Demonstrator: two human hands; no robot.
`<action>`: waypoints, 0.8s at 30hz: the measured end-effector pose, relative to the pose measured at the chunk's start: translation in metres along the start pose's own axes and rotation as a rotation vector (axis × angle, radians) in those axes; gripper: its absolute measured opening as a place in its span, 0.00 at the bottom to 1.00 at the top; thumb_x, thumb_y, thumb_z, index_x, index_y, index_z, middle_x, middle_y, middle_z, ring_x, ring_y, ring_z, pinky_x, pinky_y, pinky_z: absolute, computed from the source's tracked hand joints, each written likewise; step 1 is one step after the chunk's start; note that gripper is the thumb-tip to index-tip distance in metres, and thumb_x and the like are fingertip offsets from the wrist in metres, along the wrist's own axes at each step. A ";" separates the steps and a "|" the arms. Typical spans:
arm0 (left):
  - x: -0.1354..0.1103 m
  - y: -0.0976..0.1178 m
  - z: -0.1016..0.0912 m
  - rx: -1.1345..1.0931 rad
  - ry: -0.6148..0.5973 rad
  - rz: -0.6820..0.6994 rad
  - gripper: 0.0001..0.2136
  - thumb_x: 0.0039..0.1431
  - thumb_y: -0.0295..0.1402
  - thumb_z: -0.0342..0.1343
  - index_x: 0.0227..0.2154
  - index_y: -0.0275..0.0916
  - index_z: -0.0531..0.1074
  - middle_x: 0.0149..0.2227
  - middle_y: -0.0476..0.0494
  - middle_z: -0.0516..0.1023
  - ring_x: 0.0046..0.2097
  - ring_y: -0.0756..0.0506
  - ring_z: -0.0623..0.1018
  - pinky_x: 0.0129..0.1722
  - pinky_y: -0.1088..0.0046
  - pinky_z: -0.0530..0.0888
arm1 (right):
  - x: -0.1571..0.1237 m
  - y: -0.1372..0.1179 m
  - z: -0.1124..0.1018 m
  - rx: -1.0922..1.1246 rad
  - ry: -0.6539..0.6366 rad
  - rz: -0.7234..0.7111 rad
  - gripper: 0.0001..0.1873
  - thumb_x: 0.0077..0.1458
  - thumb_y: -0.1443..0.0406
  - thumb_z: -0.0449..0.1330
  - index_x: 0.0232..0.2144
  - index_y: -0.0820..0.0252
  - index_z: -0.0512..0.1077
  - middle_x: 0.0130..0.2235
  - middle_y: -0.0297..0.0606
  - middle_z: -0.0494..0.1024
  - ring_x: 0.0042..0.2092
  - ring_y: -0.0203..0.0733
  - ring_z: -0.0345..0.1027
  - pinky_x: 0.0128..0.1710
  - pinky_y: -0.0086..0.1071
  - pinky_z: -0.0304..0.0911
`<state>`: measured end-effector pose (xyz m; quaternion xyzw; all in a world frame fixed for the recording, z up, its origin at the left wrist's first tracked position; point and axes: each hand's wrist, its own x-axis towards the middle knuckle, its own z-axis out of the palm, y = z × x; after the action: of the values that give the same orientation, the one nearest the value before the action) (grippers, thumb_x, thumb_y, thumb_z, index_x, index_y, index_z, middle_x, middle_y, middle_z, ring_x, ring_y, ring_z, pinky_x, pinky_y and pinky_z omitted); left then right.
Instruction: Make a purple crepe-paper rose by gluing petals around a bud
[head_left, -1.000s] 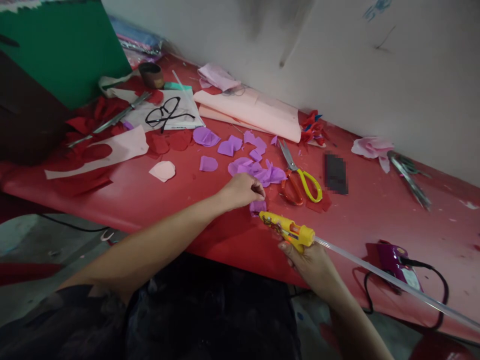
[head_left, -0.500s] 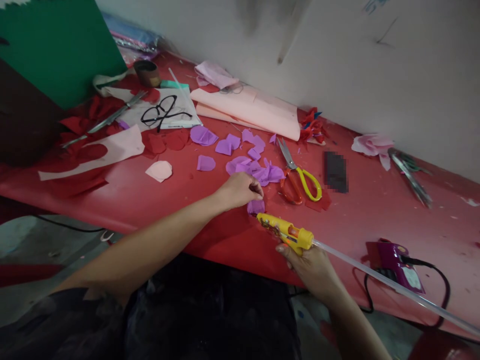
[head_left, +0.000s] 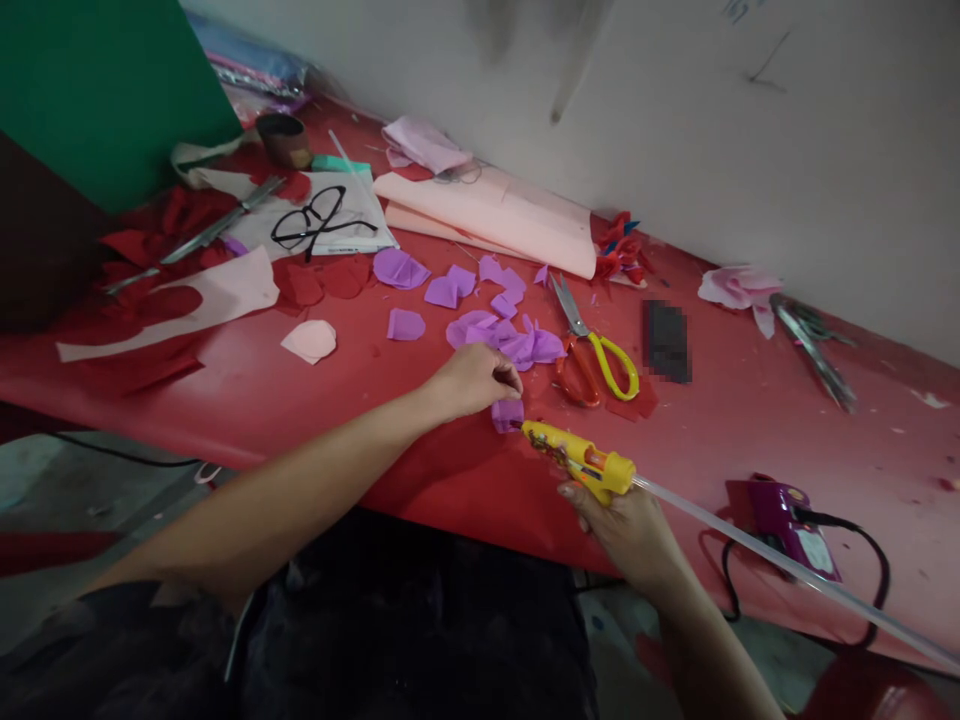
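My left hand [head_left: 480,380] pinches the upper edge of a small purple paper petal [head_left: 508,416] near the front of the red table. In my right hand [head_left: 626,530] is a yellow glue gun [head_left: 574,455], its nozzle at the lower right edge of that petal. A long clear glue stick [head_left: 750,542] sticks out of the back of the gun. Just beyond my left hand lies a heap of purple petals [head_left: 517,342]. Scissors [head_left: 592,345] with one red and one yellow handle rest to the right of the heap, blades partly apart.
Loose purple pieces [head_left: 406,324] and a pale pink petal [head_left: 309,342] lie to the left. Eyeglasses [head_left: 322,222] and folded peach paper [head_left: 495,215] are farther back. A purple power box [head_left: 793,528] with a black cord sits right, beyond a dark pixelated object [head_left: 667,341].
The glue gun's nozzle has shifted slightly right along the petal's lower edge. My left hand keeps its pinch on the petal. The whole view has shifted a little.
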<state>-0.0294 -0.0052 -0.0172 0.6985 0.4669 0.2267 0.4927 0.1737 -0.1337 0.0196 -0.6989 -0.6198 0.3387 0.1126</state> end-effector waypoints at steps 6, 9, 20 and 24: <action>-0.001 0.001 0.000 0.012 -0.001 0.007 0.07 0.47 0.23 0.57 0.28 0.36 0.79 0.30 0.46 0.82 0.33 0.49 0.78 0.34 0.74 0.71 | 0.000 0.002 -0.001 -0.023 0.026 0.019 0.21 0.51 0.51 0.54 0.14 0.54 0.62 0.15 0.30 0.66 0.19 0.37 0.62 0.22 0.32 0.57; -0.001 0.002 -0.001 0.007 -0.005 0.001 0.06 0.48 0.23 0.58 0.28 0.36 0.79 0.31 0.46 0.82 0.34 0.49 0.78 0.35 0.73 0.71 | 0.001 0.002 -0.001 -0.023 0.020 0.020 0.21 0.51 0.50 0.54 0.14 0.54 0.62 0.14 0.31 0.66 0.19 0.38 0.62 0.21 0.32 0.57; -0.002 0.003 -0.001 -0.030 -0.004 -0.012 0.06 0.48 0.24 0.58 0.28 0.36 0.79 0.30 0.46 0.81 0.34 0.48 0.77 0.36 0.72 0.71 | 0.001 0.011 -0.006 -0.049 0.058 0.050 0.20 0.50 0.49 0.54 0.15 0.53 0.64 0.15 0.32 0.69 0.20 0.41 0.64 0.24 0.34 0.60; -0.001 0.001 0.000 -0.049 -0.008 -0.011 0.06 0.48 0.23 0.58 0.28 0.35 0.79 0.31 0.45 0.81 0.34 0.48 0.77 0.36 0.72 0.72 | 0.000 0.011 -0.006 -0.037 0.080 0.067 0.19 0.49 0.49 0.54 0.16 0.53 0.64 0.15 0.32 0.69 0.20 0.42 0.65 0.23 0.35 0.60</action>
<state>-0.0292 -0.0060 -0.0165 0.6847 0.4631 0.2326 0.5125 0.1861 -0.1348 0.0176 -0.7343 -0.5973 0.3022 0.1129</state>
